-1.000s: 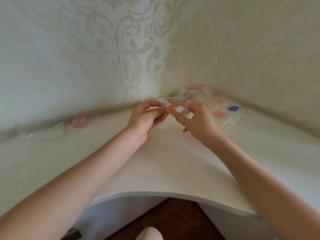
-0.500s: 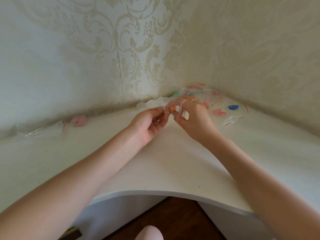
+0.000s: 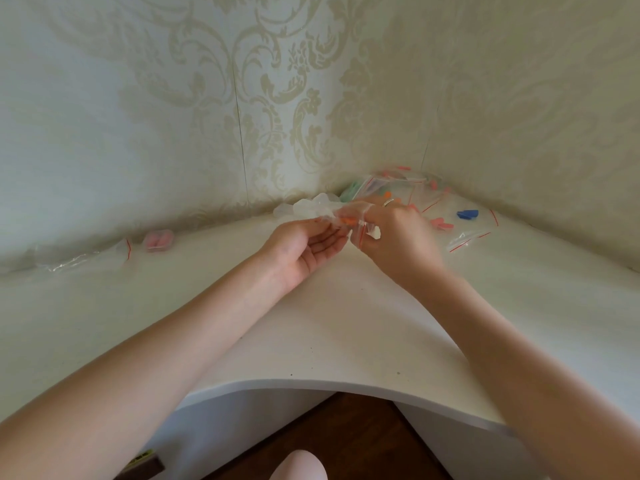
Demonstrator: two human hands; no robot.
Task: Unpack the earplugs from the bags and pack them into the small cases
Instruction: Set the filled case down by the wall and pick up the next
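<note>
No text, label, brand or number is legible anywhere.

The left hand (image 3: 308,245) has opened — palm up — beneath the bag (image 3: 349,221).

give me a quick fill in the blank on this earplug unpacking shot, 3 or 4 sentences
1. The earplug showing through the small bag between the hands is ____ in colour.
2. The right hand wears a ____ on one finger.
3. The left hand is turned palm ____.
4. The case lying apart by the left wall holds ____ earplugs.

Missing words: orange; ring; up; pink
</note>
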